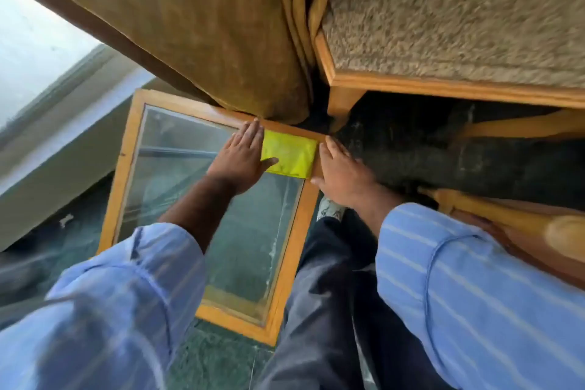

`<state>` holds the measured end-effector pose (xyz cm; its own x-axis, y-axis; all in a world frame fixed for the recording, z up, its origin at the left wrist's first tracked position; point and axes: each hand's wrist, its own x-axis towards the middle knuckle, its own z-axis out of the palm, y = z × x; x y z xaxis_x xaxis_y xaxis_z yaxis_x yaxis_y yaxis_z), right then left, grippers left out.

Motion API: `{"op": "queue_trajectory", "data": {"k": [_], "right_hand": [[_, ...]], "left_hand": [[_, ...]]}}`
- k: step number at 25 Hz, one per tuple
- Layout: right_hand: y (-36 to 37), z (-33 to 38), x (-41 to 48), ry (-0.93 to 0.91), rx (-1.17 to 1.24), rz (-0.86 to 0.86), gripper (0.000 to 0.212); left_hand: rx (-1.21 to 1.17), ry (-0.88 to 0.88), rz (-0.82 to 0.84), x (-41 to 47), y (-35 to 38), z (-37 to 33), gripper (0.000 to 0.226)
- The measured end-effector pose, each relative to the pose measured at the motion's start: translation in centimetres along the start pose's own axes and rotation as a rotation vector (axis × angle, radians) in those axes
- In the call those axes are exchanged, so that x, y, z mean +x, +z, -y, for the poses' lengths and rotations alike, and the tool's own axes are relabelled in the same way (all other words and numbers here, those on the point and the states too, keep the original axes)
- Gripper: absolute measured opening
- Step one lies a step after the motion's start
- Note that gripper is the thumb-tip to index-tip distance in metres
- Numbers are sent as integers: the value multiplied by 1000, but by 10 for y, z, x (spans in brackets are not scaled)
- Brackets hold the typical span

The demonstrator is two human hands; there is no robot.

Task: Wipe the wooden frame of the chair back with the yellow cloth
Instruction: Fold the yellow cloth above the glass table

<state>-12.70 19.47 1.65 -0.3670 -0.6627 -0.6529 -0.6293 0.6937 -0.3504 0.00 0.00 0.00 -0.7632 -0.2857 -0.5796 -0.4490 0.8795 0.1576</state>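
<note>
Yellow folded cloth (289,153) lies unheld between flat, open left hand (242,157) and right hand (340,171); dragged carelessly, it may unfold on the glass-topped wooden table (297,231).

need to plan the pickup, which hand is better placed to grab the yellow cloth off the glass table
Left, narrowly. The left hand lies flat with its thumb already on the yellow cloth. The right hand rests open beside the cloth on the table's wooden frame.
</note>
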Motion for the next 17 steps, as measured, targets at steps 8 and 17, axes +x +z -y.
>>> {"op": "queue_trajectory", "data": {"k": [8,17], "right_hand": [[67,-6,118,67,-15,-132,53],[36,-37,96,266,794,-31,37]], "left_hand": [[-80,-94,6,88,71,46,75],[-778,-206,154,67,32,34,27]]}}
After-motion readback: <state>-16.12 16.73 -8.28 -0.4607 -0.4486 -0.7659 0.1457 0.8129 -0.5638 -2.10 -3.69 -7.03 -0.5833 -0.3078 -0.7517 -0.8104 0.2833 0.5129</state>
